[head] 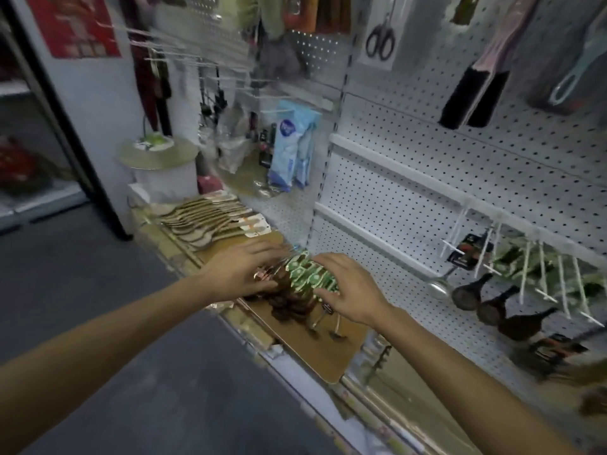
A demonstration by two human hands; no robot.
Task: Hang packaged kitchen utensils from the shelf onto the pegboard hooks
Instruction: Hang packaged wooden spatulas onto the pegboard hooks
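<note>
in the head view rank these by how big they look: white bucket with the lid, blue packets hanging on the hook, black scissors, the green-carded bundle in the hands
1. white bucket
2. blue packets
3. green-carded bundle, nearer the camera, so its rank against the packets is unsure
4. black scissors, farthest away

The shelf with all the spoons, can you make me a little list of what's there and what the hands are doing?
place: shop shelf below a white pegboard
left hand: grip on the left side of the bundle
right hand: grip on the right side of the bundle
bundle: dark wooden spoons with green cards, on the shelf
further left: row of pale wooden spoons, lying flat
already hung: dark spoons on white hooks, at right
also hanging: scissors, blue packets
task stage: bundle not yet on a hook
</note>
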